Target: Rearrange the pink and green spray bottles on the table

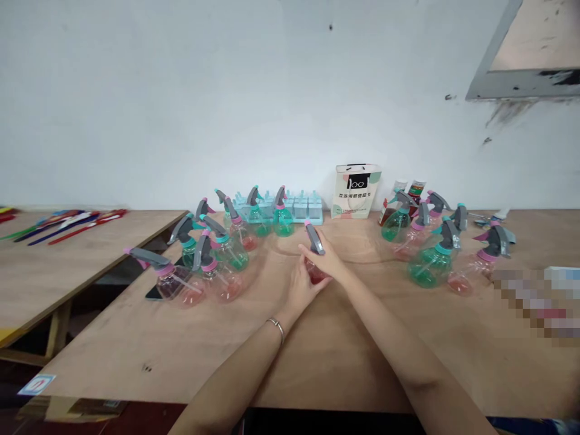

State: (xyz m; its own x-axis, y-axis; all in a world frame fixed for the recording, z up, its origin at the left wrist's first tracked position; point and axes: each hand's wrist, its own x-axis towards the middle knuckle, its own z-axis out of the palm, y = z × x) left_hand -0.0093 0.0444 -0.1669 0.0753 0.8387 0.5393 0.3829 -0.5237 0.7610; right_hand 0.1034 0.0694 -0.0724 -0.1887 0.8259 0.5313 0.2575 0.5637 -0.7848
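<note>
Gripping a pink spray bottle [316, 275] from the left with the left hand [299, 290], fingers curled round its lower body. Clasping the same bottle from the right with the right hand [330, 261], closed over its shoulder just under the grey trigger head [313, 239]. Held roughly upright between both palms at the middle of the plywood table [344, 356], well apart from the left cluster of spray bottles [217, 260] and the right cluster of spray bottles [430, 257].

Spray bottle [316, 275]: small, clear pink-red body, grey trigger head w/ pink nozzle tip. Upright, mid desk [326, 362], nozzle pointing up-left; can't tell if base touches the surface. Body mostly covered: left hand [300, 289] cups the lower part, right hand [330, 261] grips at the neck.
</note>
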